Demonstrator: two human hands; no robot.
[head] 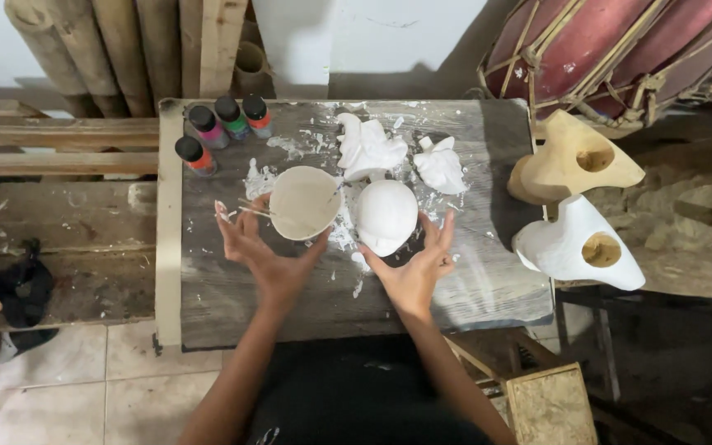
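Your left hand [264, 247] rests at the near side of a round white bowl [305, 202], fingers spread wide, with a thin brush [245, 210] pinched between thumb and fingers; whether the palm touches the bowl, I cannot tell. Your right hand [414, 268] is open, fingers curled up around the near right side of a smooth white rounded cast [386, 216], touching it or just beside it. Both pieces sit mid-table [471, 288] on grey, paint-splashed wood. Farther off lie two more white casts [368, 148] [441, 165]. Four small paint bottles [220, 132] stand at the far left corner. Right of the table are two carved masks, one bare wood [570, 161], one white [574, 243].
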